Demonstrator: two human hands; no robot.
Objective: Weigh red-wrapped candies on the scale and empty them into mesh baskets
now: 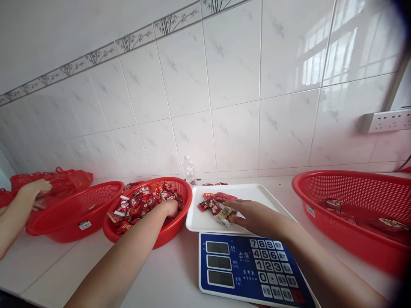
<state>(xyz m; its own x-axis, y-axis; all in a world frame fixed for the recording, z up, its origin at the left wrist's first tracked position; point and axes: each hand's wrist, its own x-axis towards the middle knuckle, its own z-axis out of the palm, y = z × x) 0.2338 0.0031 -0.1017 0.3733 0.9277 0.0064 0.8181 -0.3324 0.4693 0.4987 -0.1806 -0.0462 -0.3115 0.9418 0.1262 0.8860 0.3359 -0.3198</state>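
My left hand (171, 208) reaches into a red basket (187, 188) full of wrapped red candies (141, 201); its fingers are sunk among the packets and hidden. Over the white tray (263, 196) of a scale, my right hand (244, 212) touches a small pile of wrapped packets (215, 206), its fingers around a white and yellow packet (226, 214). Below the tray, the scale's blue panel (247, 267) shows number keys and three grey displays.
A large red basket (340, 226) with a few packets stands at the right. Left, another person's hands (38, 188) are at red plastic bags (70, 182), behind a red basket (64, 231). A clear bottle (189, 170) stands by the tiled wall, with a power strip (388, 121) at right.
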